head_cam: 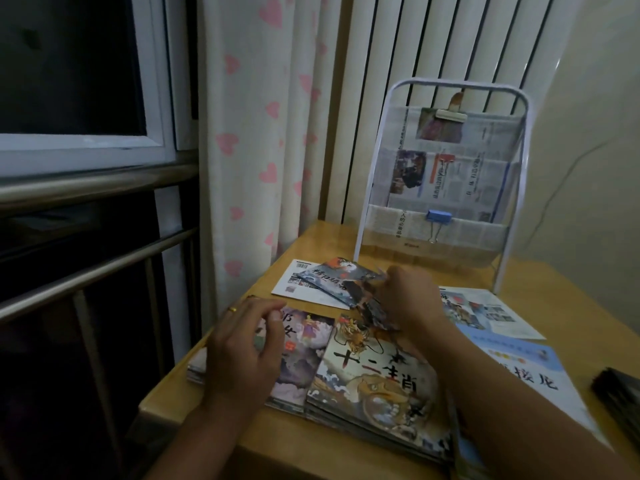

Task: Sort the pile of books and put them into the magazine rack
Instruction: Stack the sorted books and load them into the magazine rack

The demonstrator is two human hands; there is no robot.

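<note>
Several thin picture books lie on a small wooden table. My right hand pinches a dark-covered booklet lifted edge-up above the stack. Below it lies a dragon-cover book on a pile. My left hand, fingers loosely curled, hovers over or rests on a purple-toned book at the left pile. Farther back a blue-grey book lies on a white one. The white wire magazine rack stands at the table's back, newspapers clipped in it.
A light-blue book and an open leaflet lie at the right. A dark object sits at the right edge. A heart-patterned curtain, a radiator and window rails border the table.
</note>
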